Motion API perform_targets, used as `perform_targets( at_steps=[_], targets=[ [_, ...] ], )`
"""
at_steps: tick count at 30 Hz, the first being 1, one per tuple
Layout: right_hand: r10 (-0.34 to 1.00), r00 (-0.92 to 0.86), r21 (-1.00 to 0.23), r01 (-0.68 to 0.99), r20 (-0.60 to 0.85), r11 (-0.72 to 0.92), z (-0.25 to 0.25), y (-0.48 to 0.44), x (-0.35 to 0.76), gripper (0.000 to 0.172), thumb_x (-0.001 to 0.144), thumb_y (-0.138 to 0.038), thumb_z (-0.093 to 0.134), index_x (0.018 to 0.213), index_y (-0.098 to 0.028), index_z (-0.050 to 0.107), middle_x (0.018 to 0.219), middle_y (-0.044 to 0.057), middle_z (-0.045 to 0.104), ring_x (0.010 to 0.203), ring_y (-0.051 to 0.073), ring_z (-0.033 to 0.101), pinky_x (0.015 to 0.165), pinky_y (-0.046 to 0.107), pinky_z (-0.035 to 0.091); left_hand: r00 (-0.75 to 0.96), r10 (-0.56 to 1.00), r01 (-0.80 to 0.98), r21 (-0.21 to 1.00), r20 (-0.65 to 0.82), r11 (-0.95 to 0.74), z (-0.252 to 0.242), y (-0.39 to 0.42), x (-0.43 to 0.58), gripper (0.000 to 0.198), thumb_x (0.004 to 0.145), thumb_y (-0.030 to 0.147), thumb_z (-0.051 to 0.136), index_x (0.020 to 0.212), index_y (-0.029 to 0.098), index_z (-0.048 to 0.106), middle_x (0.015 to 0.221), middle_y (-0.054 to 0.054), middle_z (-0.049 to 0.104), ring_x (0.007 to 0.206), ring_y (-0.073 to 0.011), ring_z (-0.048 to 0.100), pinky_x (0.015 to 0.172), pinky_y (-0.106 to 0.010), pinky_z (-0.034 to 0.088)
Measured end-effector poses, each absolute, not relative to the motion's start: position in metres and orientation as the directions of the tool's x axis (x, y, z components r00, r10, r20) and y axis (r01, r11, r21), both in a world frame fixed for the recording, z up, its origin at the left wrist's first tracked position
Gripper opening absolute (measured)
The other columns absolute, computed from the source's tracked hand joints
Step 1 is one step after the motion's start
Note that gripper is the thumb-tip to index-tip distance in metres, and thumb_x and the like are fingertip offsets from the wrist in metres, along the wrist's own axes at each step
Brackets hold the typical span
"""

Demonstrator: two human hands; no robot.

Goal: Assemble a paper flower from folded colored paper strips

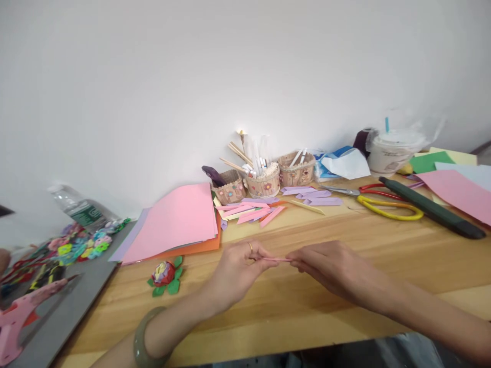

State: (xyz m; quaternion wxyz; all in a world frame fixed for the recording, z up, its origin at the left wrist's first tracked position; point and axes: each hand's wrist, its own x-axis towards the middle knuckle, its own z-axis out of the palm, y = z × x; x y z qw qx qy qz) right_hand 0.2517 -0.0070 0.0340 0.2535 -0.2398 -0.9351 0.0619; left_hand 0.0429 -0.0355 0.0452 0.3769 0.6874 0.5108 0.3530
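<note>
On my feed, a thin pink strip (283, 259) sits at the centre of the dial, just above the wooden surface (264, 317). My left hand (235, 273) pinches its nine o'clock end; my right hand (332, 263) has the three o'clock end gripped between its fingers. Out from the strip, I see a paper flower (163, 274) with green leaves at nine, stacked pink paper (174, 220) towards ten, loose folded strips (253, 209) at eleven, the middle basket (264, 183) at twelve and yellow-and-red-handled scissors (387, 208) at two.
</note>
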Motion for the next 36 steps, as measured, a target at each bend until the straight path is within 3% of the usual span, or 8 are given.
perform_targets(
  at_steps=[3,10,16,19,21,24,30,36],
  targets=[
    [0.511,-0.706,-0.208,0.474,0.491,0.855,0.035,-0.014,0.251,0.024,0.093,-0.02,0.037,0.084,-0.015,0.059,0.063,0.001,0.064,0.05,0.012,0.055,0.048,0.023,0.033,0.222,0.974,0.368,0.922,0.04,-0.122,0.048,-0.038,0.044,0.009,0.074,0.025,0.064,0.075,0.016,0.066,0.074,-0.003,0.07,0.07,-0.0148,0.065,0.067,-0.026,0.052],
    [0.521,-0.709,-0.171,0.507,0.475,0.845,0.042,-0.025,0.249,0.026,0.093,-0.022,0.036,0.09,-0.015,0.061,0.066,0.003,0.064,0.056,0.013,0.058,0.052,0.024,0.037,0.211,0.958,0.518,0.809,0.193,-0.277,0.055,-0.043,0.044,0.01,0.073,0.025,0.066,0.068,0.017,0.07,0.064,-0.002,0.068,0.06,-0.0129,0.06,0.056,-0.022,0.046],
    [0.56,-0.775,-0.401,0.433,0.292,0.808,0.054,-0.027,0.255,0.035,0.085,-0.004,0.03,0.107,-0.015,0.056,0.077,0.004,0.064,0.063,0.012,0.058,0.057,0.023,0.042,0.417,0.888,0.583,0.692,0.196,-0.426,0.064,-0.045,0.029,0.023,0.087,0.021,0.046,0.083,0.02,0.069,0.082,-0.002,0.071,0.074,-0.0127,0.063,0.07,-0.023,0.047],
    [0.653,-0.731,-0.542,0.475,0.197,0.694,0.059,-0.024,0.254,0.028,0.09,-0.017,0.033,0.083,-0.014,0.06,0.065,0.003,0.063,0.055,0.012,0.058,0.053,0.022,0.041,0.471,0.866,0.613,0.646,0.164,-0.456,0.066,-0.043,0.023,0.024,0.087,0.018,0.042,0.086,0.018,0.065,0.074,-0.001,0.07,0.068,-0.0114,0.061,0.067,-0.022,0.046],
    [0.705,-0.696,-0.63,0.49,0.133,0.603,0.062,-0.021,0.253,0.034,0.092,-0.03,0.036,0.07,-0.015,0.058,0.057,0.002,0.062,0.051,0.011,0.057,0.051,0.021,0.041,0.481,0.866,0.615,0.652,0.136,-0.444,0.065,-0.041,0.022,0.024,0.088,0.018,0.039,0.085,0.017,0.063,0.066,0.001,0.067,0.061,-0.0101,0.058,0.062,-0.02,0.044],
    [0.71,-0.703,-0.739,0.459,0.038,0.493,0.064,-0.015,0.252,0.039,0.09,-0.04,0.038,0.065,-0.016,0.055,0.052,0.001,0.059,0.047,0.01,0.055,0.049,0.02,0.04,0.496,0.863,0.621,0.654,0.099,-0.432,0.063,-0.041,0.021,0.025,0.09,0.023,0.036,0.084,0.017,0.059,0.058,0.003,0.06,0.053,-0.0089,0.053,0.056,-0.018,0.041],
    [0.68,-0.731,-0.72,0.501,-0.056,0.479,0.059,-0.002,0.251,0.036,0.09,-0.04,0.037,0.069,-0.016,0.053,0.046,-0.004,0.048,0.04,0.009,0.044,0.042,0.019,0.033,0.513,0.848,0.658,0.574,0.133,-0.488,0.051,-0.039,0.016,0.025,0.091,0.025,0.033,0.087,0.016,0.056,0.055,0.004,0.052,0.049,-0.009,0.046,0.052,-0.018,0.037],
    [0.567,-0.823,-0.708,0.389,0.02,0.589,0.05,0.022,0.257,0.038,0.094,-0.033,0.026,0.075,-0.016,0.054,0.067,0.004,0.059,0.06,0.013,0.054,0.06,0.025,0.042,0.564,0.815,0.634,0.563,0.132,-0.53,0.036,-0.028,0.01,0.029,0.092,0.019,0.028,0.098,0.015,0.056,0.072,-0.002,0.063,0.062,-0.0106,0.055,0.061,-0.019,0.042]
  ],
)
